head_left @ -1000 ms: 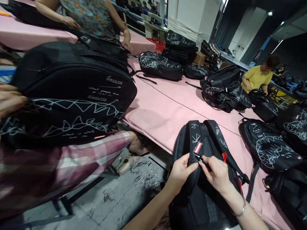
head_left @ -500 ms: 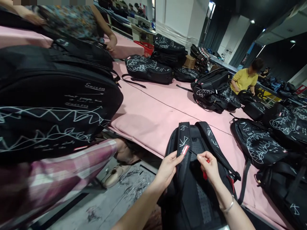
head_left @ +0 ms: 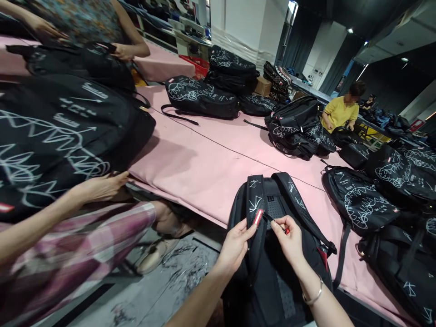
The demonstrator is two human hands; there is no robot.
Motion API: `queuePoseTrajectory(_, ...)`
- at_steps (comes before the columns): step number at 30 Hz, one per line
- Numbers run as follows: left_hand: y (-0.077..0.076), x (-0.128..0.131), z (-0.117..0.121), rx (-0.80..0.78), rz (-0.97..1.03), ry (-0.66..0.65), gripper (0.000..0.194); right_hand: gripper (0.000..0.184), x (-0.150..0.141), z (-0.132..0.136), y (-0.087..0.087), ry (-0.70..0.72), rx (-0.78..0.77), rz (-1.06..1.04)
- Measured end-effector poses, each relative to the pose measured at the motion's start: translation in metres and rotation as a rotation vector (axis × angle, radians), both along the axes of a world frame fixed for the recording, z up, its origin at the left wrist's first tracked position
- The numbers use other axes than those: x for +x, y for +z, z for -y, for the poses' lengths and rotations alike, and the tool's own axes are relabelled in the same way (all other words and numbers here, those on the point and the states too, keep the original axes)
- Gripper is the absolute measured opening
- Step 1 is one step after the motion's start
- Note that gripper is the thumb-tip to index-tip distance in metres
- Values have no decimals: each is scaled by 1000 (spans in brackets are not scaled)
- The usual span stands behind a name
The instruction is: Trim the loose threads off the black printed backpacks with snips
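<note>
A black backpack [head_left: 272,272] leans against the table edge in front of me, its padded back and straps facing up. My left hand [head_left: 235,243] is closed on its left shoulder strap [head_left: 256,195], the thumb beside a red-and-white label [head_left: 259,217]. In my right hand [head_left: 288,238] is a small red-handled tool [head_left: 287,230], like thread snips, mostly hidden by the fingers. A thin dark piece [head_left: 268,218] reaches from these fingertips toward the label; whether it is the tool's tip cannot be made out.
More black backpacks with white scribbles, such as one at the right [head_left: 361,200] and a group in the middle [head_left: 296,127], lie on the pink table [head_left: 204,168]. At left, a seated person's hand [head_left: 102,187] touches a large backpack [head_left: 112,131]. Another person [head_left: 340,111] works farther back.
My right hand has shifted slightly left, nearer the label, and the red handle shows less. At left, the neighbour's backpack has tilted and a hand has appeared beneath it.
</note>
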State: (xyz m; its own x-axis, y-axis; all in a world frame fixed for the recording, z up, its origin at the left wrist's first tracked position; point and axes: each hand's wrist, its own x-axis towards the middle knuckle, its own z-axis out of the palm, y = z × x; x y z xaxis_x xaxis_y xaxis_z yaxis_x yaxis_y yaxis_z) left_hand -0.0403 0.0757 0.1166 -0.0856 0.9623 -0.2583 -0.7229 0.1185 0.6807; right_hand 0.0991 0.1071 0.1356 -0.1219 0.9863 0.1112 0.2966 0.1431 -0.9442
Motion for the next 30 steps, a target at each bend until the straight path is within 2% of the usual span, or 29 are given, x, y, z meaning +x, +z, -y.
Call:
queuePoseTrajectory(11,-2,0,-1,-10,-16,0,41,23,0,2,-8,-12,125,58)
queuePoseTrajectory(17,-7,-1,0,5,-29,-14,40,21,-1,-2,-6,41,153,85)
queuePoseTrajectory(23,-6,-6,6,35,-18,-68,37,18,8,-14,-7,94,102,36)
queuePoseTrajectory(27,-1,-13,10,20,-43,-103,35,21,15,-25,-6,200,-4,-9)
queuePoseTrajectory(30,2,-16,12,30,-48,-126,36,21,14,-33,-4,274,-13,-16)
